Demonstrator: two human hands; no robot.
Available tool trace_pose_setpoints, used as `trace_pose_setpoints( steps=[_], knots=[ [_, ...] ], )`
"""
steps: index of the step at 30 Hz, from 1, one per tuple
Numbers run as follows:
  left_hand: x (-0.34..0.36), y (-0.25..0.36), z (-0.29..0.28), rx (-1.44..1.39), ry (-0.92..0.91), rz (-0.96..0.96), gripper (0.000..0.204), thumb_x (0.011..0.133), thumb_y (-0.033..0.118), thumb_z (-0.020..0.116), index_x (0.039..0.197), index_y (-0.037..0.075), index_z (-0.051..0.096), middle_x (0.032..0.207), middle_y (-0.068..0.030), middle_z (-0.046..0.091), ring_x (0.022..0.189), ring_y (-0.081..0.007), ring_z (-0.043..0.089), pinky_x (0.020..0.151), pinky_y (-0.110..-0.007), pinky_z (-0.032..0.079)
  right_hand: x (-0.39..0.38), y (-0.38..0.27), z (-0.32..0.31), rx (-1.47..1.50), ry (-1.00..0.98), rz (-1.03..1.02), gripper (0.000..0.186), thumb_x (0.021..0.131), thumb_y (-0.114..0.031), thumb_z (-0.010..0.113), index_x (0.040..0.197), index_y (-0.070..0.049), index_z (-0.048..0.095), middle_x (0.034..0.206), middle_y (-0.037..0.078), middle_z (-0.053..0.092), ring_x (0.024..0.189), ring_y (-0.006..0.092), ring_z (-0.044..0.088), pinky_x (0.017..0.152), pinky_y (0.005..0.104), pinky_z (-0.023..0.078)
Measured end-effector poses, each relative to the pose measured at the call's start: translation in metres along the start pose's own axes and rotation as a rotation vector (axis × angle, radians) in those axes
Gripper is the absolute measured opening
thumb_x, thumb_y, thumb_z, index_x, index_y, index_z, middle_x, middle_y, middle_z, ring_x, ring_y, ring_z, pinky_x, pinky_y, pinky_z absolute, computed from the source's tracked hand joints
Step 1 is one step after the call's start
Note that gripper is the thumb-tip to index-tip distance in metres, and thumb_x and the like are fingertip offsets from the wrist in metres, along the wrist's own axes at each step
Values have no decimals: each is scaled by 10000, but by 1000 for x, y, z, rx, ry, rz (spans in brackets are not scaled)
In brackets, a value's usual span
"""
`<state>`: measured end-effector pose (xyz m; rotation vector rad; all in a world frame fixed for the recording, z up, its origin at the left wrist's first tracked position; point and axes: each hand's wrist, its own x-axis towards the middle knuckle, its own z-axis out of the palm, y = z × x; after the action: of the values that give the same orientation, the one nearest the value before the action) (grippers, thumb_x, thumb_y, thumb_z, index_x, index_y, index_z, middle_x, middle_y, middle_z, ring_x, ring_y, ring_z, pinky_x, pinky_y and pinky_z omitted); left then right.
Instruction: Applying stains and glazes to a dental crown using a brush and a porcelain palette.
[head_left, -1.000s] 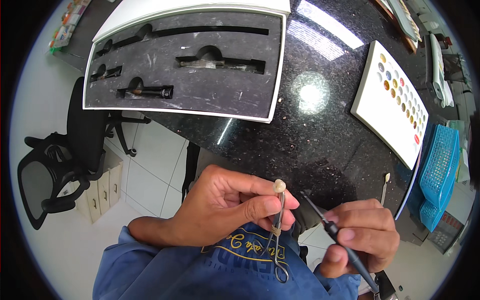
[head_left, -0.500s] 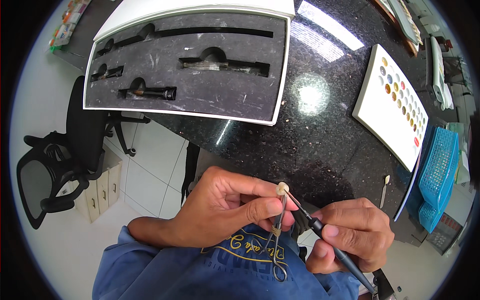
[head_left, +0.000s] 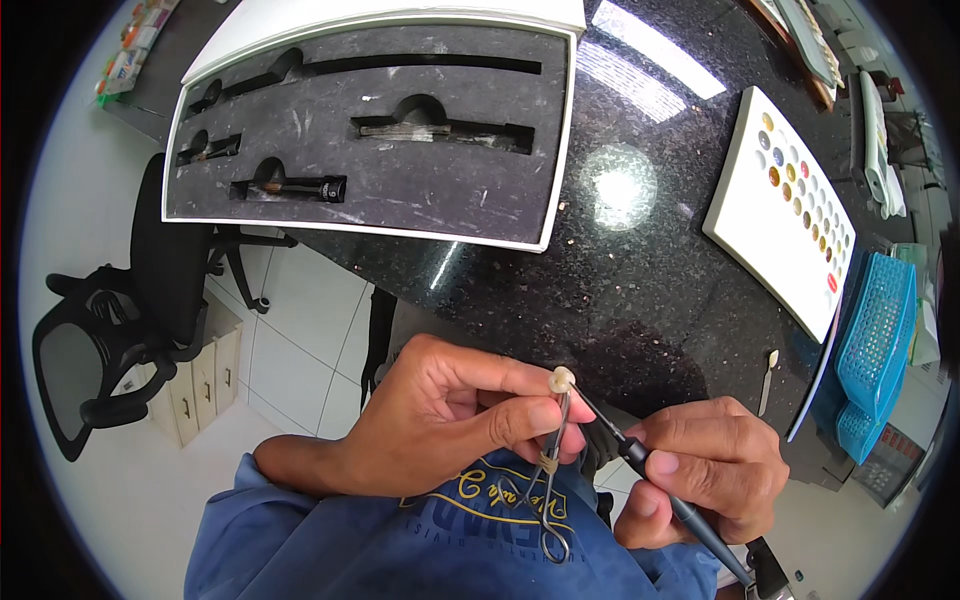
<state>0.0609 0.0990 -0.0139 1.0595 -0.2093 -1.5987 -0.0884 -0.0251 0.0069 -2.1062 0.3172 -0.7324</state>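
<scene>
My left hand [head_left: 450, 405] is closed around slim metal locking forceps [head_left: 555, 540], whose ring handles hang down in front of my shirt. A rubber band or similar tan wrap circles their shank. In the forceps' upper tips sits a small cream-coloured dental crown [head_left: 561, 379], close to my left fingertips. My right hand [head_left: 715, 465] grips a fine brush [head_left: 695, 520] with a dark grey handle, like a pen. Its thin tip reaches up and left to the crown's right side and appears to touch it; exact contact is too small to tell.
A white-edged case [head_left: 350, 228] with dark foam slots and brushes lies at the far left of the black stone table [head_left: 640, 290]. To the right are a white palette [head_left: 760, 220] of coloured wells, a small tooth-tipped stick [head_left: 769, 380] and blue baskets [head_left: 875, 340]. A black chair [head_left: 180, 270] stands left.
Very little differs. The crown and brush tip sit a touch further left in the picture, as does the case; both hands keep their holds.
</scene>
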Motion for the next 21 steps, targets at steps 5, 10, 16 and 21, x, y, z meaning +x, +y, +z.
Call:
trace_pose_setpoints(
  steps=[5,10,16,21],
  knots=[
    [-1,0,0,13,8,-3,196,892,72,558,953,-104,617,902,-194,648,798,-219,662,672,-283,561,1,0,1,4,9,-2,164,730,-82,650,850,-26,554,725,100,562,550,178,600,489,260,520],
    [-1,0,0,3,2,-3,187,895,59,548,953,-107,614,892,-192,648,804,-219,661,674,-277,555,-1,-1,1,3,25,9,160,736,-90,658,842,-26,555,720,97,562,549,183,599,487,255,515],
    [-1,0,0,5,13,10,187,895,57,548,952,-110,608,893,-196,646,807,-222,662,674,-277,553,0,1,3,2,24,6,163,741,-96,660,847,-33,553,720,94,561,553,181,600,488,259,506],
    [-1,-1,-1,2,-8,-10,181,897,50,539,960,-106,606,927,-199,642,815,-228,662,675,-284,556,-3,-2,1,-3,43,27,153,742,-88,648,847,-34,551,730,93,563,558,180,601,488,259,506]
  ],
)
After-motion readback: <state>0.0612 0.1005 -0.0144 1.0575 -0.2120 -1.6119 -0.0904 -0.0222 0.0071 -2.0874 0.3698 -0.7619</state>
